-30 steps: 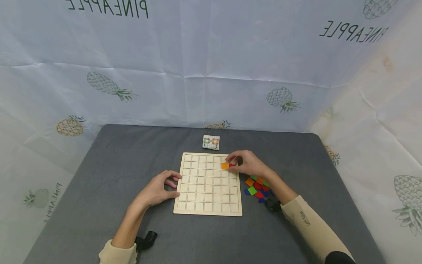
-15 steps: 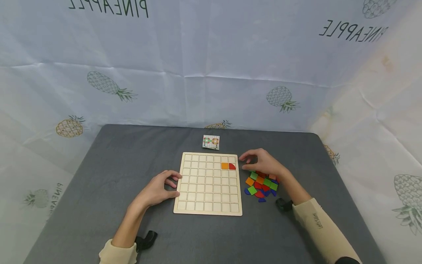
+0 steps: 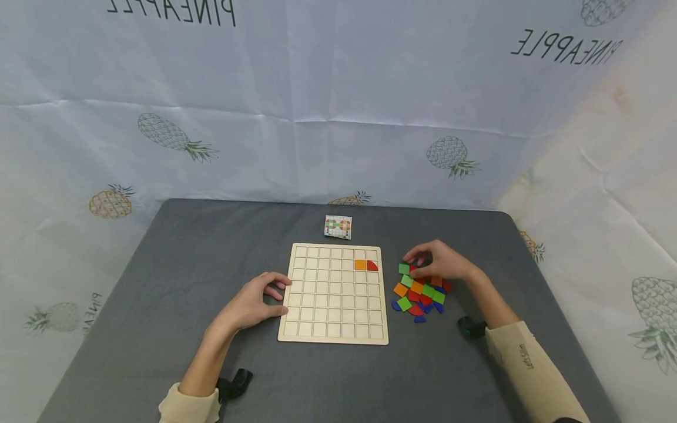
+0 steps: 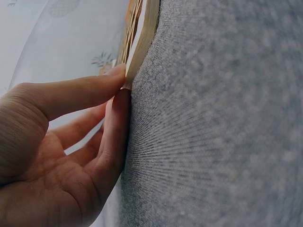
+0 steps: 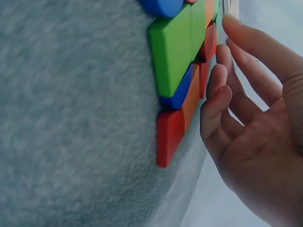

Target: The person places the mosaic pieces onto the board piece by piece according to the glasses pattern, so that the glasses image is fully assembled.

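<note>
A light wooden grid board [image 3: 333,294] lies on the grey table. My left hand [image 3: 260,302] rests at its left edge, the thumb and fingertips touching the rim at separate spots; in the left wrist view the thumb [image 4: 90,92] reaches the board's edge. An orange square [image 3: 360,265] and a red quarter-circle [image 3: 372,266] sit side by side in upper right cells. Right of the board is a pile of coloured pieces [image 3: 423,294]. Over its far end hovers my right hand [image 3: 440,259], fingers loosely bent and thumb apart from them, near a green square [image 3: 404,268].
Behind the board lies a small pattern card [image 3: 338,227]. The grey table [image 3: 222,235] ends at a hanging pineapple-print cloth [image 3: 317,88]. Black wrist cameras [image 3: 235,385] sit on both forearms.
My right hand has let go of the red quarter-circle in its cell and moved right, off the board, to the pile of pieces. The left hand has stayed at the board's edge.
</note>
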{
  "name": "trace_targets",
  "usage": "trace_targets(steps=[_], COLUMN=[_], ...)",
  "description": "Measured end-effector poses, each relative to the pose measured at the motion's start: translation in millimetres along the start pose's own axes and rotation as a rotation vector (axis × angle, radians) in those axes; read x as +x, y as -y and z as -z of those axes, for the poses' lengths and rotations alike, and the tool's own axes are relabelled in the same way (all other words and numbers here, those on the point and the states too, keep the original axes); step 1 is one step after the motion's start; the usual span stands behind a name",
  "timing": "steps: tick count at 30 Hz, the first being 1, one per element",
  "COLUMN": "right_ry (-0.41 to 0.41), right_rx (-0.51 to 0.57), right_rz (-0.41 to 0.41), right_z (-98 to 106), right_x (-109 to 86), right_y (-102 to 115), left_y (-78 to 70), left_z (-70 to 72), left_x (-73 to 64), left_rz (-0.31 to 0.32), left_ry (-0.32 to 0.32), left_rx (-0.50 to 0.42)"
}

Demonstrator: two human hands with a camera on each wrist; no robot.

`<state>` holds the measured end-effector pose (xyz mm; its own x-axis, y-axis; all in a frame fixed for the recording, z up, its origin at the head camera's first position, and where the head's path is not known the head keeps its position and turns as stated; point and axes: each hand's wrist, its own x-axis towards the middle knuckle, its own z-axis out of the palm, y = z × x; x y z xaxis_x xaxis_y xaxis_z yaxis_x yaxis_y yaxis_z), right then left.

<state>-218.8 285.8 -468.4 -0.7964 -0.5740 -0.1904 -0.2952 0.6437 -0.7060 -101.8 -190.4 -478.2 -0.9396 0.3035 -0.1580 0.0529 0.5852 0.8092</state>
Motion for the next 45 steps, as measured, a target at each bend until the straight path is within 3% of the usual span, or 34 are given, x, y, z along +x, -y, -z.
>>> trace_targets(steps=[10, 21, 31, 45], right_ry=[-0.014, -0.147, -0.073, -0.107], right_rx=[-0.051, -0.090, -0.007, -0.060], right_rz=[-0.012, -0.039, -0.011, -0.011], right_z=[1.3, 3.5, 14.5, 15.2], right_x=[-2.7, -1.7, -5.9, -3.9], right_y=[-5.6, -13.2, -28.1, -31.1], left_y=[0.0, 1.2, 0.4, -0.5], left_z=[0.5, 0.9, 0.9, 1.5], left_x=[1.1, 1.7, 1.2, 0.3], left_rz=[-0.001, -0.001, -0.001, 0.000], left_ry=[0.002, 0.005, 0.008, 0.003], left_rx=[0.000, 0.001, 0.001, 0.002])
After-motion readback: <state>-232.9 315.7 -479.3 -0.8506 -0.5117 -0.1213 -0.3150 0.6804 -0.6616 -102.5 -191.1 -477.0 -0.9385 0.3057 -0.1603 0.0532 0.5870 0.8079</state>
